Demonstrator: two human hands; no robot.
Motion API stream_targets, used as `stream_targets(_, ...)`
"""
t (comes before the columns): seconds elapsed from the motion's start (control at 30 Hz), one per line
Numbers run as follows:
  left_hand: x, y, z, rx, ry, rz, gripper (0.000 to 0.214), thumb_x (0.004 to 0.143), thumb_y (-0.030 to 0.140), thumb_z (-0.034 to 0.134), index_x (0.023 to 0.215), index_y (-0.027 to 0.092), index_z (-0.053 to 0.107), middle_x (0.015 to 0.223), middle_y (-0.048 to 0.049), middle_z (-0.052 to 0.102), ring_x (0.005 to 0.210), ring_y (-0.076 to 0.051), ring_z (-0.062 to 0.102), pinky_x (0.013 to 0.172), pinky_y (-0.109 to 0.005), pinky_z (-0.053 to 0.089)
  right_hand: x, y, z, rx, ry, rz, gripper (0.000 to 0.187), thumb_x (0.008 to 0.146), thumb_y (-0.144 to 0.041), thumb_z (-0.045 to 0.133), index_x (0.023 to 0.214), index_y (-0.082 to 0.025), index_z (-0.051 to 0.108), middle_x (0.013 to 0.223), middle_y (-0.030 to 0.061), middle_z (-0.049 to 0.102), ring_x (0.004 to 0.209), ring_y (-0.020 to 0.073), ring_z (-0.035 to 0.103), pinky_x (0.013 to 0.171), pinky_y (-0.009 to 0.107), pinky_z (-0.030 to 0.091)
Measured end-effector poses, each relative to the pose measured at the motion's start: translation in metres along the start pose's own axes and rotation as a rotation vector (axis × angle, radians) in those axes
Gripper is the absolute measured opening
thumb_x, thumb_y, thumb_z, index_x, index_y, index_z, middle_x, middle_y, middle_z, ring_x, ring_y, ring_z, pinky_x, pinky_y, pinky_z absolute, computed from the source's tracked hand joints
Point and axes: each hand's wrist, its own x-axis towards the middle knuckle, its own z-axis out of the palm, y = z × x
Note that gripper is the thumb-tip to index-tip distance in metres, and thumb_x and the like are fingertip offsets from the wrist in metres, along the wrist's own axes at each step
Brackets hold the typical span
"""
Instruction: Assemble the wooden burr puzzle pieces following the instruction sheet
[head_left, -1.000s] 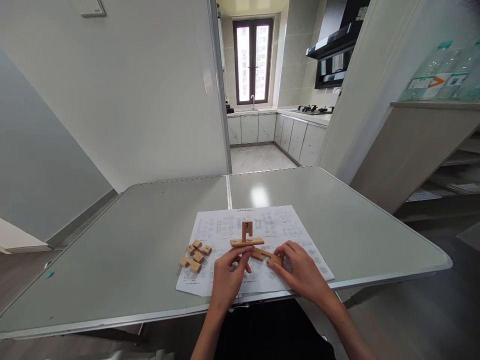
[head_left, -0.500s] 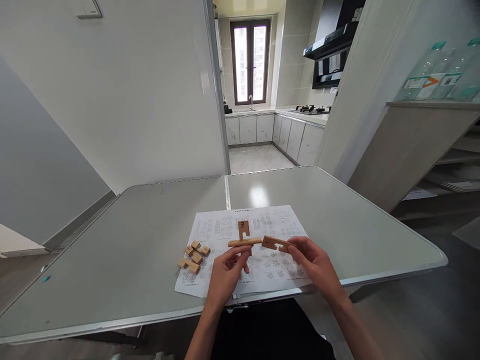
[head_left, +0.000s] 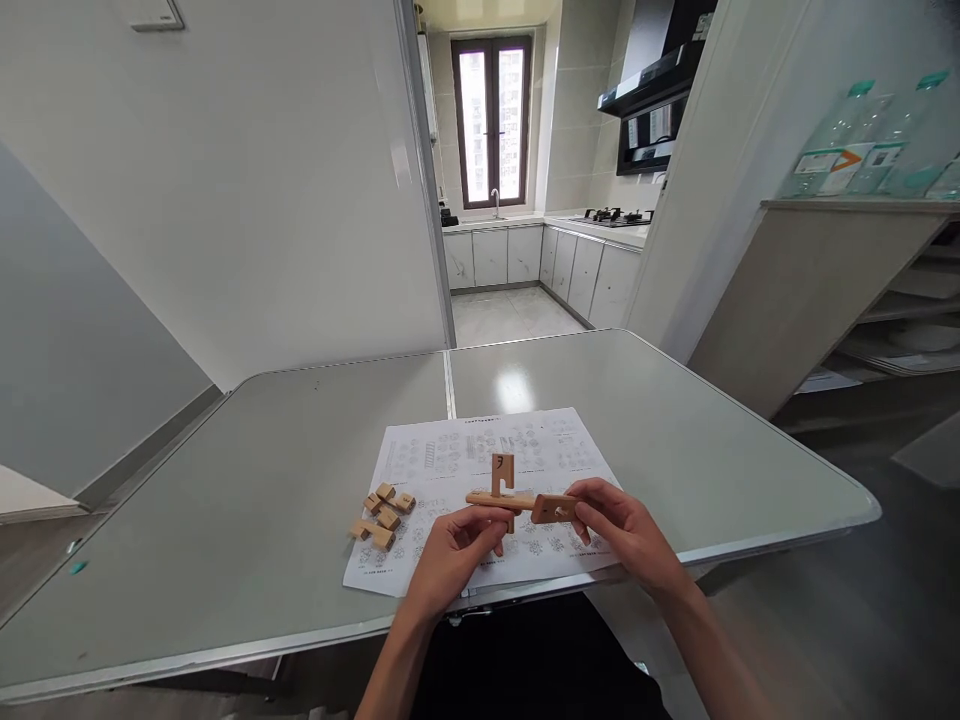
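Observation:
My left hand (head_left: pixel 459 548) pinches a pair of crossed wooden puzzle pieces (head_left: pixel 501 498) above the paper. One of them lies roughly level; the other stands upright with a dark mark near its top. In my right hand (head_left: pixel 626 525), between thumb and fingers, is a notched wooden puzzle piece (head_left: pixel 553 509). Its left end meets or overlaps the right end of the level piece; I cannot tell whether they are joined. Several loose wooden puzzle pieces (head_left: pixel 385 518) lie in a cluster left of my left hand, at the paper's left edge.
A printed sheet (head_left: pixel 420 450) with small line drawings lies under my hands on the grey-green table (head_left: pixel 262 500). A small teal bit (head_left: pixel 79 567) is near the table's left edge. Plastic bottles (head_left: pixel 847 150) stand on a shelf unit at the right.
The right-hand piece has turned, showing its broad face more, and come against the level piece's right end. The crossed pieces have shifted slightly right and down. The camera view has shifted slightly.

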Motion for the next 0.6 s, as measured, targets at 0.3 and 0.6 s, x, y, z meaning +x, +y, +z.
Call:
stream_targets(0.3, -0.0028, 0.0087, 0.0036, -0.017, -0.108, 0.024, 0.027, 0.09, 0.043, 0.073, 0.102, 0.021, 0.083, 0.105, -0.0085, 0.079, 0.095, -0.023, 0.067, 0.081, -0.031, 0.052, -0.0018, -0.0037, -0.0009, 0.01, -0.074, 0.029, 0.022, 0.098, -0.046, 0.066, 0.106, -0.025, 0.07, 0.088, 0.0003, 0.064, 0.074, 0.0148, 0.057, 0.071, 0.029, 0.049)
stream_targets(0.6, -0.0035, 0.0074, 0.0032, 0.039, -0.128, 0.059, 0.02, 0.092, 0.037, 0.071, 0.1, 0.023, 0.084, 0.105, -0.0067, 0.08, 0.101, -0.025, 0.068, 0.091, -0.035, 0.049, -0.0016, -0.0041, -0.0005, 0.017, -0.105, 0.04, 0.024, 0.097, -0.047, 0.068, 0.105, -0.025, 0.072, 0.092, 0.002, 0.067, 0.075, 0.0155, 0.059, 0.07, 0.03, 0.049)
